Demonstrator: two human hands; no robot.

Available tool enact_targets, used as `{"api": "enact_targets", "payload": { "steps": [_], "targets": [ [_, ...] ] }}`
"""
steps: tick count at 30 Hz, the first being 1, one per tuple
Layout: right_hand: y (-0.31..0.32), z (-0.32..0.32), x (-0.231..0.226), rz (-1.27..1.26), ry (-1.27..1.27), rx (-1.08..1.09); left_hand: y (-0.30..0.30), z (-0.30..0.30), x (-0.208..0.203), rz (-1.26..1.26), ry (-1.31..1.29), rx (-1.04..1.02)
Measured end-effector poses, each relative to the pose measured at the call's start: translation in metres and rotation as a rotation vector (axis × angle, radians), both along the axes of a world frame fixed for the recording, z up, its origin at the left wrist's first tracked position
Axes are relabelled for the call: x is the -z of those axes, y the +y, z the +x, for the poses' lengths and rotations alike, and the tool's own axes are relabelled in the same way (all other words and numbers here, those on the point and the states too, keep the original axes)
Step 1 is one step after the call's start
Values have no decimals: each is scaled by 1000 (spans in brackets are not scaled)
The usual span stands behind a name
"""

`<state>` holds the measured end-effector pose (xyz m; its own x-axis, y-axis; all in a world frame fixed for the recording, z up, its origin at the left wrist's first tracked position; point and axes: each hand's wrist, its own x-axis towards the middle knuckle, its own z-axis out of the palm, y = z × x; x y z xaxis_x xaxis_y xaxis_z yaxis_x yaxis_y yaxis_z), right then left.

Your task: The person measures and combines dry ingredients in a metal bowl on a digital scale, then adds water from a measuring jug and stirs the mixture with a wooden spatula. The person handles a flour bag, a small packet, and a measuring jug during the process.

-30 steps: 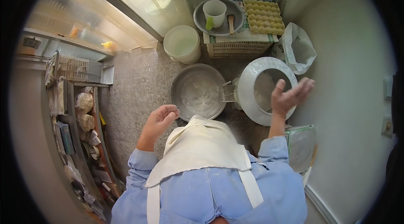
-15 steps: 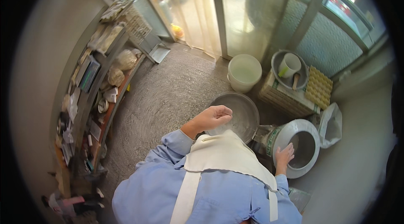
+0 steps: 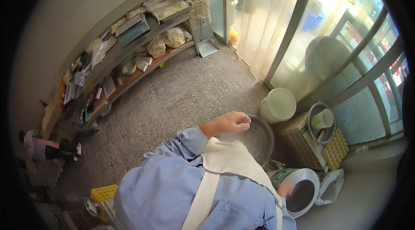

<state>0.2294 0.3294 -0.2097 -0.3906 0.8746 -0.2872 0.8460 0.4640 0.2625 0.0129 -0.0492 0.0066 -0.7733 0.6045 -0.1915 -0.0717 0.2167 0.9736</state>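
My left hand (image 3: 235, 122) hovers over a wide round metal basin (image 3: 267, 150) with whitish residue inside. Its fingers are curled in loosely, and nothing shows in them. My right hand (image 3: 285, 189) lies at the left side of the thick white rim of a round drum (image 3: 314, 182). Its fingers look laid against the rim, though the hand is small and partly blurred. A green printed band circles the drum's side, and its mouth is dark inside. My body and cream apron (image 3: 229, 156) hide the near part of the basin.
Behind the basin stands a white bucket (image 3: 279, 105). A metal bowl (image 3: 311, 122) holding a white cup sits on a crate (image 3: 298, 145), beside an egg tray (image 3: 333, 150). Loaded shelves (image 3: 116, 59) line the left wall. A person (image 3: 43, 144) is at the far left.
My view has turned right, and a yellow crate has come into sight at lower left. My right hand has shifted from the drum's mouth toward its left rim. My left hand stays above the basin.
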Motion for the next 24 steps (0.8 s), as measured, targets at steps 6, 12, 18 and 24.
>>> {"api": "enact_targets", "payload": {
  "steps": [6, 12, 18, 24],
  "targets": [
    [24, 11, 31, -35, -52, -86, -25, 4, -4, -25, -11, -98],
    [19, 10, 19, -86, 12, -10, -40, 1, -22, 47, -138, -171],
    [3, 2, 18, 123, 87, 79, -34, -3, -28, -7, -137, -81],
    [-9, -4, 17, 211, 108, 142, -47, -7, -37, -31, -158, -114]
  ]
}}
